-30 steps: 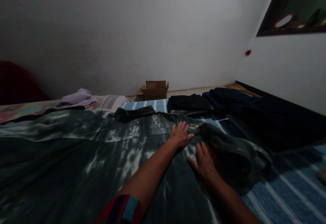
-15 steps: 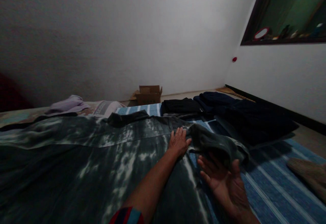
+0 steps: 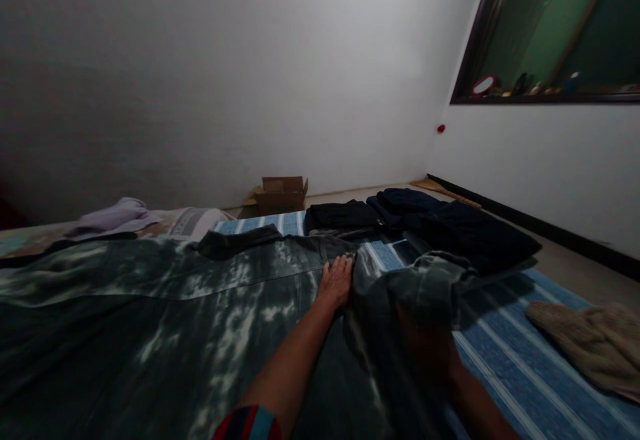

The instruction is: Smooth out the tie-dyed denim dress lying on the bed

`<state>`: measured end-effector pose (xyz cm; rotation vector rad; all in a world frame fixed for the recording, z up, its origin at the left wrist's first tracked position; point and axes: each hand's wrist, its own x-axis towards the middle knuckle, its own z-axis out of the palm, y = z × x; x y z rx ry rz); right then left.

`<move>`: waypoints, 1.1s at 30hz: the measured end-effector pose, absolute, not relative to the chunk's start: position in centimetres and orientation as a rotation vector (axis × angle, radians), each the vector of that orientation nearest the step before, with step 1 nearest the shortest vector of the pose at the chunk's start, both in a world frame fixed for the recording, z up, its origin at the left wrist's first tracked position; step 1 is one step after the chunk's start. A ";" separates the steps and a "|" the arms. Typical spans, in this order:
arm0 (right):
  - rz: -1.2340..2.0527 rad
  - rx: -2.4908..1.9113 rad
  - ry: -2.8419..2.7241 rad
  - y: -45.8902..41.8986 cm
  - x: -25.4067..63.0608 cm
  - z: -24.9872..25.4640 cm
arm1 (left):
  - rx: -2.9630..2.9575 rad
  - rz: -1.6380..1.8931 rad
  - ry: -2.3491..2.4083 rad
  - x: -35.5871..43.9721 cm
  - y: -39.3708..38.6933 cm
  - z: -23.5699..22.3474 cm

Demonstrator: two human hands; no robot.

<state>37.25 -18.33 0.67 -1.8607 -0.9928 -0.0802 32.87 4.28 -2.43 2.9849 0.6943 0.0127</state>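
Note:
A dark grey-green jacket (image 3: 240,307) with pale tie-dye streaks lies spread out, its collar (image 3: 240,240) toward the far side. My left hand (image 3: 336,281) rests flat on it near the right shoulder seam, fingers stretched out. Off to the right, the jacket's sleeve (image 3: 420,283) is raised and bunched. My right hand (image 3: 433,353) is under and against this sleeve; its fingers are hidden by the cloth and shadow, so its grip cannot be made out.
Blue striped bedding (image 3: 515,353) lies beneath the jacket. Folded black clothes (image 3: 343,217) and dark navy clothes (image 3: 470,230) are stacked beyond the sleeve. A fuzzy brown item (image 3: 590,337) lies at right. Lilac cloth (image 3: 115,217) and an open cardboard box (image 3: 283,197) are farther back.
My right hand has gone from open, palm showing beside the sleeve, to beneath it. The sleeve has shifted and bunched up. My left hand stays on the shoulder; the view has turned slightly right.

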 end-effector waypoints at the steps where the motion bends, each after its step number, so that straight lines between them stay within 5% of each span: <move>1: -0.151 -1.864 -1.045 -18.2 37.8 1.8 | 2.984 0.013 0.695 32.9 4.3 -2.4; 11: -0.176 -1.763 -0.881 -19.1 51.7 11.5 | 2.939 0.069 0.730 33.3 4.1 -2.8; 27: -0.114 -1.402 -0.455 -17.0 52.2 9.2 | 2.910 0.006 0.712 33.5 4.2 -2.9; 33: -0.464 -2.050 -0.466 -18.5 50.2 10.7 | 2.890 -0.037 0.720 33.5 4.1 -2.7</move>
